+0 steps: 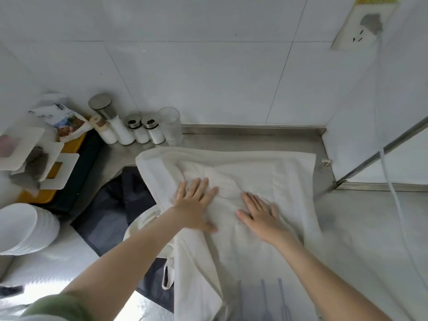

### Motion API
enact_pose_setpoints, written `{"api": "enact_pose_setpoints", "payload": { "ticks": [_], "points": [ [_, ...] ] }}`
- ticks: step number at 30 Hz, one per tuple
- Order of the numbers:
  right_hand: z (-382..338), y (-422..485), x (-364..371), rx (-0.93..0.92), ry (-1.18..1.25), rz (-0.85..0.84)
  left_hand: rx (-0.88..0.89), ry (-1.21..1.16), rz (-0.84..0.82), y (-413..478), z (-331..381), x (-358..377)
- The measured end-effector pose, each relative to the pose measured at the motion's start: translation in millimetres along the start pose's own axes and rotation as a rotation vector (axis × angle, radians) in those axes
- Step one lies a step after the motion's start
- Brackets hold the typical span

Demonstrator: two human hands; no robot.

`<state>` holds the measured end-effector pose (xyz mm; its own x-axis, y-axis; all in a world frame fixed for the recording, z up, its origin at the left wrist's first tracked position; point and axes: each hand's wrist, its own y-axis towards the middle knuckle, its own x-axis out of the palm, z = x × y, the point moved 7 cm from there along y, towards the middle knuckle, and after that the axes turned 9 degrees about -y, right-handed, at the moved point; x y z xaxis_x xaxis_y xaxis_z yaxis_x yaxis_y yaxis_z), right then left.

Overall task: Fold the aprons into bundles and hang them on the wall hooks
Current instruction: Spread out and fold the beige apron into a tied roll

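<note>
Cream apron, creased, perhaps folded, both hands flat

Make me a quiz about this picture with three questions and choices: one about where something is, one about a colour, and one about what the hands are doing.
1. Where are the white bowls?
A. left of the apron
B. on the apron
C. on the wall

2. What colour is the apron?
A. red
B. cream
C. green

3. What are the left hand and right hand doing?
A. gripping a cup
B. making fists
C. pressing flat on the apron

Answers: 1 A, the stack stands at the left edge of the view. 2 B, its cloth is pale cream. 3 C, all the fingers lie straight on it.
</note>
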<state>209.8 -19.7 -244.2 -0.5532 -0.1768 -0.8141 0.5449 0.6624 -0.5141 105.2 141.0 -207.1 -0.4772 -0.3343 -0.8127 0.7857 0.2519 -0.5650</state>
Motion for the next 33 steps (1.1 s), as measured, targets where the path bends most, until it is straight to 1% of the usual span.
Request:
{"api": "enact_pose_setpoints", "payload": {
  "ticks": [4, 6, 7, 11, 13, 14, 15, 16, 17, 18, 20, 21, 22, 23, 24, 26, 27, 29, 32, 33],
  "points": [
    [7.0, 7.4, 2.7, 0.01, -0.064, -0.069, 0.078, 0.237, -0.057, -3.0, -21.4, 5.2],
    [9.5, 9.8, 1.3, 0.019, -0.088, -0.068, 0.075, 0.336, -0.075, -5.6, -33.2, 0.7],
    [9.7, 11.3, 1.2, 0.026, -0.097, -0.068, 0.045, 0.375, -0.09, -7.7, -43.5, -0.3],
    [11.1, 15.7, -2.8, 0.057, -0.141, -0.069, -0.212, 0.449, -0.078, -28.6, -95.0, -14.1],
    [12.5, 17.3, -4.2, 0.077, -0.133, -0.056, -0.381, 0.563, -0.103, -49.8, -121.3, -21.0],
    [12.2, 18.4, -5.2, 0.079, -0.116, -0.042, -0.457, 0.61, -0.088, -60.2, -131.1, -25.4],
    [11.4, 17.7, -5.6, 0.077, -0.101, -0.034, -0.526, 0.608, -0.038, -68.5, -137.6, -28.5],
    [10.5, 17.0, -5.0, 0.071, -0.089, -0.025, -0.566, 0.551, 0.036, -74.4, -136.3, -33.0],
    [9.1, 17.6, -5.1, 0.048, -0.07, 0.002, -0.547, 0.455, 0.146, -73.0, -127.7, -37.4],
    [6.2, 17.1, -6.7, 0.017, -0.04, 0.037, -0.477, 0.351, 0.245, -68.7, -111.9, -40.9],
    [1.4, 11.4, -14.1, -0.052, 0.086, 0.135, -0.214, 0.094, 0.379, -54.4, -63.1, -43.2],
    [0.8, 6.7, -20.4, -0.105, 0.142, 0.223, -0.057, -0.035, 0.431, -48.0, -33.7, -40.4],
    [3.3, 0.6, -23.5, -0.131, 0.14, 0.285, 0.081, -0.14, 0.463, -42.3, -6.9, -35.1],
    [12.3, -4.0, -24.4, -0.121, 0.107, 0.343, 0.165, -0.2, 0.449, -36.0, 14.3, -25.4],
    [25.6, -9.2, -23.3, -0.066, 0.066, 0.339, 0.182, -0.23, 0.386, -29.3, 27.7, -11.5],
    [66.9, -25.7, -7.4, 0.102, -0.02, 0.253, 0.088, -0.194, 0.211, -12.1, 33.9, 24.3],
    [89.6, -32.9, 4.1, 0.161, -0.08, 0.209, 0.046, -0.153, 0.169, -5.7, 29.9, 37.1],
    [126.5, -52.0, 16.1, 0.261, -0.163, 0.128, 0.019, -0.102, 0.149, 4.4, 24.0, 48.0],
    [167.9, -80.7, 17.1, 0.447, -0.116, 0.127, -0.001, -0.112, 0.097, 12.9, 18.7, 53.9],
    [174.2, -89.1, 13.1, 0.498, -0.123, 0.156, -0.012, -0.103, 0.078, 13.6, 17.7, 55.3]
  ]
}}
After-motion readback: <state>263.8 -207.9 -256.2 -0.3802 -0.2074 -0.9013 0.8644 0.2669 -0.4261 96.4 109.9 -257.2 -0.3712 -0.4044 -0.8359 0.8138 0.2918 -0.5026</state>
